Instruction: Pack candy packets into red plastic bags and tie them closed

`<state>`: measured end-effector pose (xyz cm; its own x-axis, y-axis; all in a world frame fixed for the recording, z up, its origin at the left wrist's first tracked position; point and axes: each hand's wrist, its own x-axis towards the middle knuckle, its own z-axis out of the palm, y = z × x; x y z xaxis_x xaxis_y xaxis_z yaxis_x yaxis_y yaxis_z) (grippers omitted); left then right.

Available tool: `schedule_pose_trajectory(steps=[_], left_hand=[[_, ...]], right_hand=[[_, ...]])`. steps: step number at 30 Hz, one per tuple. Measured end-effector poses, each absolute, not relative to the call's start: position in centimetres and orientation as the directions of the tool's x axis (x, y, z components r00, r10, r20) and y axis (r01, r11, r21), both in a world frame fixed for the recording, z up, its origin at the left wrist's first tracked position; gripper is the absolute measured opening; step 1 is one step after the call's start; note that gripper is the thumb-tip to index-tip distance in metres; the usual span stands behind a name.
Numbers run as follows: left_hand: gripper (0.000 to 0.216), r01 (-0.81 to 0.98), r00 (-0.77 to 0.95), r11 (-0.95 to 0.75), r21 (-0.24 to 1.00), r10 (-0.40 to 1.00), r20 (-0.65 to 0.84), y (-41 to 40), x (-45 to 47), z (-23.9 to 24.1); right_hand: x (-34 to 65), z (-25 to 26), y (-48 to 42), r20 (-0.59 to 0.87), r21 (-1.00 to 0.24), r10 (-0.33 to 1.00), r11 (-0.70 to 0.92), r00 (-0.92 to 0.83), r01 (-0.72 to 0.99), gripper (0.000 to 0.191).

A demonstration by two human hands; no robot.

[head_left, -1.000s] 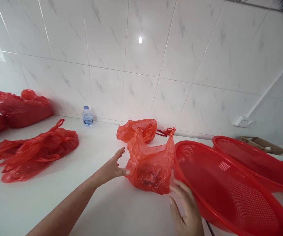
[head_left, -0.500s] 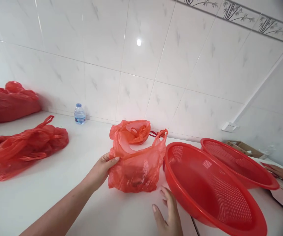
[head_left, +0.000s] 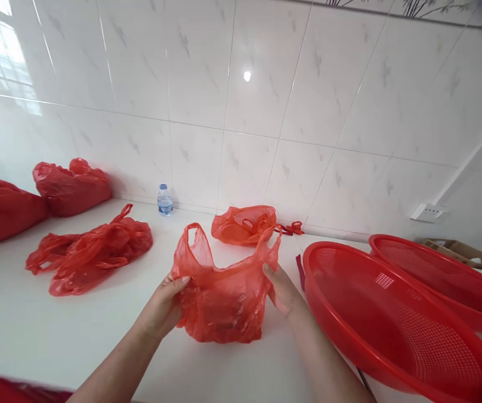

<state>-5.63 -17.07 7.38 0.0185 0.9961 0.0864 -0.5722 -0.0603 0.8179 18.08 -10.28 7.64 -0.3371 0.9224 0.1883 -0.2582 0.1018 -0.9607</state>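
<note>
A red plastic bag (head_left: 224,299) with something dark inside stands on the white counter (head_left: 23,336) in front of me. My left hand (head_left: 166,302) grips its left side with the fingers curled into the plastic. On the bag's right side, my right hand (head_left: 280,288) holds the plastic just under the right handle. The bag's mouth is stretched open between the two hands, both handles sticking up.
A big red mesh basket (head_left: 392,319) lies tilted right of the bag, a second basket (head_left: 438,274) behind it. More red bags lie at the back (head_left: 245,224) and at the left (head_left: 94,254). A small water bottle (head_left: 165,200) stands by the tiled wall.
My right hand rose from the counter and took the bag's right side. The left hand kept its hold, and the bag's mouth is now spread wider. The other person's hand at the right is out of view.
</note>
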Motion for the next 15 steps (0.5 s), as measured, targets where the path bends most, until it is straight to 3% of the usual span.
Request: schedule_pose_trajectory(steps=[2, 5, 9, 15], left_hand=[[0.030, -0.618, 0.039, -0.069, 0.784, 0.992, 0.118, -17.3, -5.6, 7.6], [0.025, -0.696, 0.033, -0.089, 0.713, 0.987, 0.156, -17.3, -5.8, 7.6], [0.020, -0.758, -0.055, -0.149, 0.634, 0.985, 0.166, -16.6, -6.0, 7.5], [0.015, -0.739, -0.121, -0.226, 0.635, 0.971, 0.205, -15.7, -5.4, 7.3]], right_hand=[[17.6, 7.5, -9.9, 0.108, -0.925, 0.878, -0.083, -0.467, -0.370, 0.050], [17.4, 7.3, -10.0, 0.021, -0.857, 0.899, -0.209, -0.438, -0.471, 0.030], [17.9, 8.5, -10.6, 0.071, -0.804, 0.950, -0.126, -0.305, -0.581, 0.019], [19.1, 10.5, -11.4, 0.127, -0.793, 0.953, -0.070, -0.276, -0.605, 0.015]])
